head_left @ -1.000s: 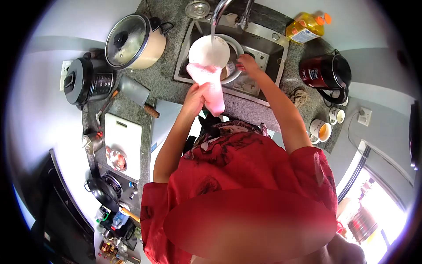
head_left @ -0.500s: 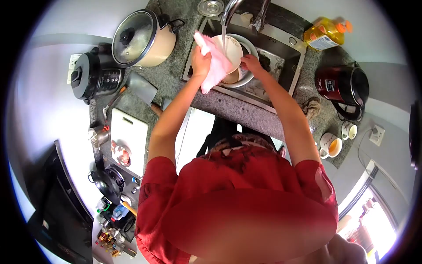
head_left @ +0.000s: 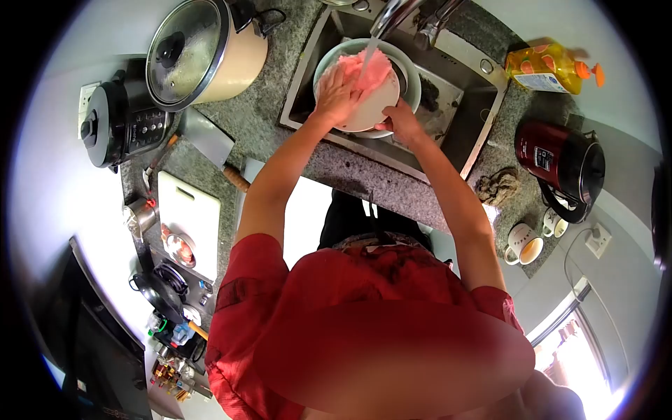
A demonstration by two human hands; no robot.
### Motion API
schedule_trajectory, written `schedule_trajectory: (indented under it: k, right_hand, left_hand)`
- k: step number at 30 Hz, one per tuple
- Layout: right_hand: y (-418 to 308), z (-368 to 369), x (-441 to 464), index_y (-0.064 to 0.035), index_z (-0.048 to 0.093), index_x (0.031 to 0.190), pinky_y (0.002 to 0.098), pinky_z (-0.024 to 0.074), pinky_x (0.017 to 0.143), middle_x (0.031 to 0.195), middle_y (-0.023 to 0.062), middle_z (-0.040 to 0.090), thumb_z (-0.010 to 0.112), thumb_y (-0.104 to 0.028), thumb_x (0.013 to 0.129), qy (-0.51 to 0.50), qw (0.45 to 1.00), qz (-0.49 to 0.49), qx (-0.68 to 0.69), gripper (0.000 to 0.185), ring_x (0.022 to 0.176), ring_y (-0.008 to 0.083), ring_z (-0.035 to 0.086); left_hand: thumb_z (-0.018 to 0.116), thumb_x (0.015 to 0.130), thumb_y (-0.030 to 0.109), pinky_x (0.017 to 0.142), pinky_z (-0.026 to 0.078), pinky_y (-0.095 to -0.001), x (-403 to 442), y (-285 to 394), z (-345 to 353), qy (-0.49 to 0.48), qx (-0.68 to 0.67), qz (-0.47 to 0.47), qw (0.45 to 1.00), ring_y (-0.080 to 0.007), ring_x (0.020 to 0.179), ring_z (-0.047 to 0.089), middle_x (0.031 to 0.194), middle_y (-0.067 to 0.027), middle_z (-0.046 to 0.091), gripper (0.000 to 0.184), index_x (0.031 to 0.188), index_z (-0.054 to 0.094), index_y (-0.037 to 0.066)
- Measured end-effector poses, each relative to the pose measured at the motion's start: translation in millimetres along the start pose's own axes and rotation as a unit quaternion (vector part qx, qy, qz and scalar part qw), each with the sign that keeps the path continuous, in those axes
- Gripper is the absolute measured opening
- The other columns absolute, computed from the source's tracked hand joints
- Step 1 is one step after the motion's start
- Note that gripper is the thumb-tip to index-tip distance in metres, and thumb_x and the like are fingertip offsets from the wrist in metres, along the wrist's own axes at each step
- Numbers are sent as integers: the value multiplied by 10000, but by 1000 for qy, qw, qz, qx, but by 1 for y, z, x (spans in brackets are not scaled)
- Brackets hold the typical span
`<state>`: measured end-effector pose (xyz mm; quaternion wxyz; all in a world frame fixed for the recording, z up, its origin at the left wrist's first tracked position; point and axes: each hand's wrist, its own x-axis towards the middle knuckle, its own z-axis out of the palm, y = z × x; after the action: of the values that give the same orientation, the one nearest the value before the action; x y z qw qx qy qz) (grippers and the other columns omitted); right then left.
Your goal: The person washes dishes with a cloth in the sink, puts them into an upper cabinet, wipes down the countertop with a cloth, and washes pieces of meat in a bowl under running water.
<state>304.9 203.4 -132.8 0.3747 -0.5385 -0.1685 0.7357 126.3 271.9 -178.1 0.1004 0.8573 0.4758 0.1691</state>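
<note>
Under the running tap (head_left: 392,17), a white plate (head_left: 374,108) is tilted over a pale round basin (head_left: 415,87) in the metal sink (head_left: 451,136). My right hand (head_left: 404,120) pinches its lower right rim between thumb and fingers. A wet pink cloth (head_left: 371,66) lies bunched on the plate's upper part, in the stream of water. My left hand (head_left: 338,96) presses on the cloth and plate, its fingers stretched out and slightly apart. What else lies in the basin is mostly hidden beneath the plate.
Right of the sink stand a yellow soap bottle (head_left: 546,68), a dark red kettle (head_left: 560,157), a crumpled brown rag (head_left: 497,185) and a mug (head_left: 523,243). On the left are a large lidded pot (head_left: 234,63), a black cooker (head_left: 126,122), a cleaver (head_left: 206,140) and a white cutting board (head_left: 192,210).
The cloth has gone from hanging beside the plate to lying bunched on it. My left hand has moved from gripping the cloth's edge to pressing flat on it. The camera view has shifted.
</note>
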Motion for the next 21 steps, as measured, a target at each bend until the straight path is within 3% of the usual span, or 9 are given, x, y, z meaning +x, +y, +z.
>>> schedule_trajectory:
  k: [3, 6, 9, 10, 13, 14, 17, 19, 21]
  right_hand:
    - [1, 2, -8, -39, 401, 1237, 281, 553, 579, 1022, 100, 581, 465, -124, 839, 45, 999, -19, 2, 411, 751, 179, 622]
    - [35, -11, 19, -56, 414, 1233, 275, 532, 548, 980, 90, 578, 469, -269, 902, 58, 983, -169, -49, 398, 704, 158, 604]
    - [-6, 23, -35, -43, 420, 1228, 308, 539, 572, 980, 85, 574, 452, -415, 927, 111, 991, -47, -63, 480, 738, 171, 596]
    - [-6, 27, -38, -43, 420, 1228, 308, 539, 572, 980, 85, 574, 452, -415, 927, 111, 991, -46, -65, 480, 738, 171, 596]
    - [-2, 28, -40, 6, 420, 1248, 304, 526, 653, 1018, 142, 598, 397, -425, 956, 137, 987, -44, -69, 522, 821, 225, 609]
    - [6, 21, -29, 21, 416, 1246, 312, 514, 701, 1031, 150, 595, 394, -419, 958, 160, 979, -111, -62, 526, 846, 239, 604]
    - [26, 8, -10, 39, 415, 1239, 331, 491, 778, 1053, 169, 589, 387, -407, 965, 196, 957, -194, -88, 524, 895, 259, 593]
    - [32, 8, -2, 44, 417, 1234, 343, 480, 806, 1062, 178, 586, 382, -401, 968, 209, 947, -213, -121, 519, 919, 266, 587]
    - [34, 13, 3, 51, 408, 1243, 357, 443, 865, 1082, 206, 575, 369, -391, 974, 174, 961, -192, -95, 519, 985, 278, 564]
  left_hand:
    - [397, 941, 247, 1057, 238, -477, -33, 1, 50, -68, -25, 79, 994, -374, 1264, 319, 1369, -216, 329, 408, 1271, 444, 12]
    - [317, 978, 168, 1076, 231, -428, -37, 74, -6, -174, -397, -17, 901, -390, 1263, 324, 1346, -226, 362, 367, 1279, 417, -16]
    - [350, 960, 131, 1072, 237, -432, -14, 49, 20, -111, -280, 108, 948, -404, 1267, 322, 1350, -220, 364, 363, 1283, 414, -22]
    - [375, 942, 155, 1080, 227, -445, -4, 39, 9, -92, -76, 201, 972, -407, 1310, 261, 1375, -208, 355, 392, 1295, 411, -13]
    - [281, 950, 318, 1098, 183, -482, 14, 25, 7, -124, -56, -11, 991, -418, 1338, 204, 1403, -244, 315, 523, 1371, 322, 11]
    - [345, 944, 355, 1106, 165, -471, 9, 4, 27, -102, 12, 21, 994, -341, 1367, 192, 1477, -179, 202, 557, 1406, 270, 53]
    - [346, 950, 324, 1095, 209, -432, -20, 4, 36, -143, -79, -43, 986, -344, 1343, 236, 1448, -188, 251, 525, 1389, 290, 43]
    - [268, 972, 289, 1081, 258, -368, -18, 37, -27, -253, -174, -42, 951, -319, 1290, 338, 1371, -195, 374, 473, 1344, 333, 4]
    - [349, 974, 148, 947, 382, -300, -21, 57, -50, -370, -450, -29, 812, -187, 1070, 493, 1124, -104, 531, 286, 1183, 470, -5]
